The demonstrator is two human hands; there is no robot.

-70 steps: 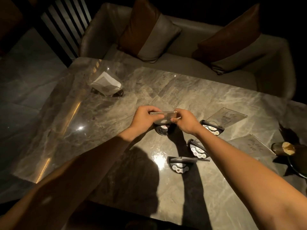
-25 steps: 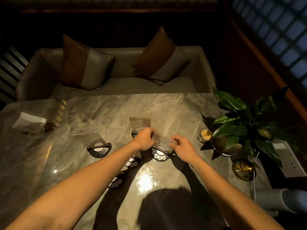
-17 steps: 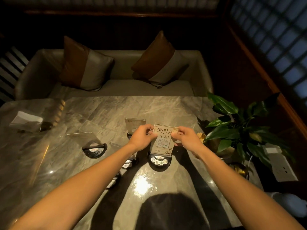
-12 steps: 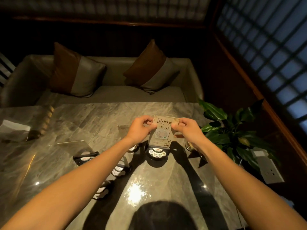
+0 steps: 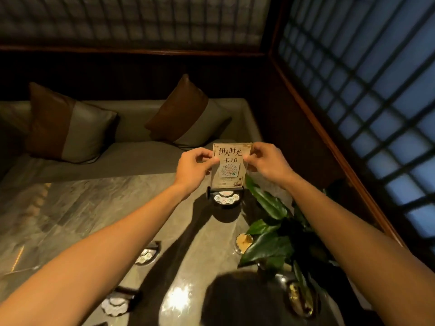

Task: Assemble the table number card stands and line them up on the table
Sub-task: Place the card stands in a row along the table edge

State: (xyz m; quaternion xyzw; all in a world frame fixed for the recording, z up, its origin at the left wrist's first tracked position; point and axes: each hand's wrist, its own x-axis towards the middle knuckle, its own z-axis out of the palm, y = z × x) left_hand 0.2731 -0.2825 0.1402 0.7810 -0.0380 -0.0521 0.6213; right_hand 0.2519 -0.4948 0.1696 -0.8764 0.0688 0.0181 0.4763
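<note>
A clear acrylic number card (image 5: 231, 166) printed "10" stands upright in a black round base (image 5: 225, 198) near the far right of the marble table (image 5: 70, 208). My left hand (image 5: 195, 168) pinches the card's left edge and my right hand (image 5: 266, 163) pinches its right edge. Two other black bases (image 5: 147, 254) (image 5: 118, 302) lie on the table nearer to me, partly hidden under my left forearm.
A potted plant (image 5: 273, 234) with broad green leaves stands just right of the card stand, with a small glass cup (image 5: 243, 242) beside it. A grey sofa with two brown cushions (image 5: 186, 114) runs along the table's far edge. A lattice window fills the right wall.
Both hands have carried the assembled card stand away from the other bases toward the far right of the table. The card went from tilted over its base to upright in it.
</note>
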